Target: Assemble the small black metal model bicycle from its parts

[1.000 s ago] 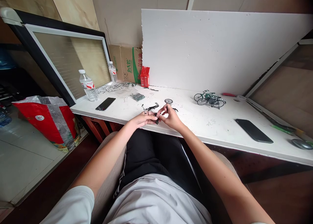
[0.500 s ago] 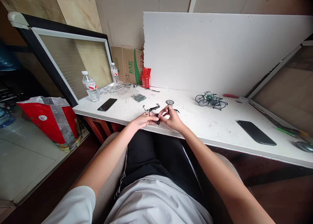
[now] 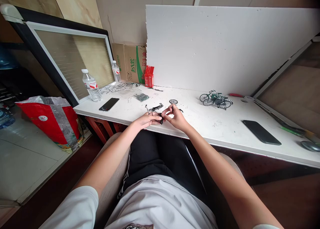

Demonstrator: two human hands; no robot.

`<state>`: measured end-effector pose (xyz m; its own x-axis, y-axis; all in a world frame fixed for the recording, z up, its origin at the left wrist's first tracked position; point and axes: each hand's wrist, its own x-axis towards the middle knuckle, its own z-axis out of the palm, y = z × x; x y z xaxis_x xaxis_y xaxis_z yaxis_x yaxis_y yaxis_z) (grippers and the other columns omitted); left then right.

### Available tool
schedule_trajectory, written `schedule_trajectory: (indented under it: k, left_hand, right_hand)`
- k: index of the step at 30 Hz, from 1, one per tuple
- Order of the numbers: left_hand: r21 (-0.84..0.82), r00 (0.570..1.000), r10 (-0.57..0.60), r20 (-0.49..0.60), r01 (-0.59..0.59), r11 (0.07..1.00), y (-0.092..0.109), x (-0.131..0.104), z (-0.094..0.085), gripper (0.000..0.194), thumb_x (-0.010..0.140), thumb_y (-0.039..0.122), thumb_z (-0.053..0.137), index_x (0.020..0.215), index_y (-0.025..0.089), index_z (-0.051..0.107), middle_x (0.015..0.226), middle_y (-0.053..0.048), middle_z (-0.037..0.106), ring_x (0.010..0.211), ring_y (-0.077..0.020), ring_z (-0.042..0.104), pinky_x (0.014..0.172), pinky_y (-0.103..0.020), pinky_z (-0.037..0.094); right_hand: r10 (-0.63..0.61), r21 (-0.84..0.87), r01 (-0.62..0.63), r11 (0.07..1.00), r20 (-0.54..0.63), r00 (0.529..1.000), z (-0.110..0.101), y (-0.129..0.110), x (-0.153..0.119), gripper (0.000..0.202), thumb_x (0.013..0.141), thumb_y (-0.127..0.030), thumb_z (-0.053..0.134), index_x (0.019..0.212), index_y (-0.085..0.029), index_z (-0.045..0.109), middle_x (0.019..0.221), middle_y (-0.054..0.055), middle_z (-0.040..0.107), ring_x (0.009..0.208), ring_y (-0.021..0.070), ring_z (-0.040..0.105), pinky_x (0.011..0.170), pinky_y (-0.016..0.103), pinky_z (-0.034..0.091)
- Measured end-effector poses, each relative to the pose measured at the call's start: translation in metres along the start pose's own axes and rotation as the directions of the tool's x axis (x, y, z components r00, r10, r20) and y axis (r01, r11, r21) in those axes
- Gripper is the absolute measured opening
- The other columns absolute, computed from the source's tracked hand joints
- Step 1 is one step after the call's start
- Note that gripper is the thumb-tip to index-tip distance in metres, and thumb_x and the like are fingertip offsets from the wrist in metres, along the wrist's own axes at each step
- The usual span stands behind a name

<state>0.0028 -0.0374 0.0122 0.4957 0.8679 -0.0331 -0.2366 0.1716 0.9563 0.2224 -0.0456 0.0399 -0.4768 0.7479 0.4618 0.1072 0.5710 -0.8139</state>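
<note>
Low over the table's front edge, my left hand [image 3: 147, 120] is closed around a small black model-bicycle part [image 3: 161, 120], pinched between thumb and fingers. My right hand [image 3: 179, 119] meets it from the right, thumb and forefinger together at that part. A slim dark piece [image 3: 172, 107] sticks up among the right fingers; its kind cannot be made out. Just beyond the left hand lies a black bicycle frame piece [image 3: 157, 107]. A loose spoked wheel [image 3: 173, 101] rests behind the right hand, and a curved black piece [image 3: 181, 111] shows beside its fingers.
Assembled model bicycles [image 3: 216, 99] stand to the right. A dark phone [image 3: 261, 132] lies farther right, another phone [image 3: 109, 104] at left. Water bottles [image 3: 91, 86], a bag of small parts [image 3: 141, 97], thin part frames [image 3: 122, 86] and a red box [image 3: 149, 76] occupy the left and back.
The camera view has tilted slightly, so the scene sits a little higher. Both hands keep nearly the same place and hold on the black part.
</note>
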Motion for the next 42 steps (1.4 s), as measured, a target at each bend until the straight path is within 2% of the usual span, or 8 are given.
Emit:
schedule_trajectory:
  k: [7,15,21,24,31,42]
  left_hand:
    - [0.001,1.000,0.000,0.010,0.000,1.000,-0.001,0.000,0.000,0.037,0.074,0.024,0.093,0.104,0.009,0.079,0.105,-0.015,0.080,0.100,-0.0232,0.077,0.095,-0.035,0.059]
    - [0.000,1.000,0.003,0.007,-0.003,1.000,-0.002,0.000,-0.001,0.036,0.074,0.024,0.094,0.103,0.010,0.078,0.102,-0.014,0.080,0.099,-0.0239,0.077,0.097,-0.038,0.059]
    - [-0.004,1.000,0.006,0.007,-0.006,1.000,-0.003,0.000,-0.001,0.036,0.073,0.023,0.094,0.103,0.010,0.078,0.101,-0.014,0.081,0.099,-0.0242,0.077,0.098,-0.040,0.059]
    - [-0.005,1.000,-0.002,0.010,0.002,1.000,-0.003,0.000,0.000,0.038,0.072,0.023,0.095,0.104,0.011,0.078,0.101,-0.013,0.080,0.097,-0.0229,0.077,0.100,-0.041,0.059]
    - [0.032,0.999,0.001,0.032,-0.002,0.999,-0.003,-0.001,-0.001,0.039,0.074,0.026,0.095,0.105,0.010,0.077,0.104,-0.014,0.080,0.099,-0.0237,0.078,0.099,-0.041,0.059]
    - [0.061,0.999,-0.010,0.041,0.008,0.998,-0.001,-0.003,0.001,0.040,0.075,0.029,0.094,0.105,0.009,0.077,0.107,-0.017,0.080,0.101,-0.0247,0.078,0.096,-0.037,0.059]
  right_hand:
    - [-0.009,-0.001,0.009,1.000,-0.004,1.000,0.000,-0.001,0.000,0.049,0.096,-0.053,0.069,0.092,-0.029,0.027,0.103,0.004,0.073,0.075,0.0213,0.075,0.072,0.046,0.065]
    - [0.017,-0.028,-0.018,0.999,-0.038,0.999,0.004,-0.001,-0.001,0.051,0.094,-0.056,0.071,0.092,-0.029,0.027,0.101,0.004,0.073,0.074,0.0215,0.074,0.070,0.046,0.066]
    - [-0.012,-0.053,0.008,0.999,-0.068,0.998,0.006,0.003,-0.001,0.049,0.093,-0.052,0.072,0.093,-0.029,0.028,0.099,0.004,0.071,0.085,0.0241,0.075,0.076,0.048,0.066]
    - [-0.029,-0.050,0.025,0.998,-0.083,0.996,0.006,0.004,-0.001,0.048,0.093,-0.049,0.073,0.093,-0.029,0.030,0.100,0.004,0.070,0.082,0.0220,0.073,0.080,0.048,0.066]
    - [0.062,0.084,-0.056,0.995,-0.068,0.996,0.007,0.009,0.000,0.056,0.087,-0.054,0.078,0.094,-0.029,0.028,0.098,0.000,0.070,0.068,0.0171,0.070,0.066,0.041,0.066]
    - [0.106,0.194,-0.091,0.977,-0.065,0.992,0.005,0.013,0.000,0.057,0.086,-0.046,0.082,0.093,-0.028,0.029,0.097,-0.001,0.073,0.066,0.0147,0.069,0.069,0.038,0.063]
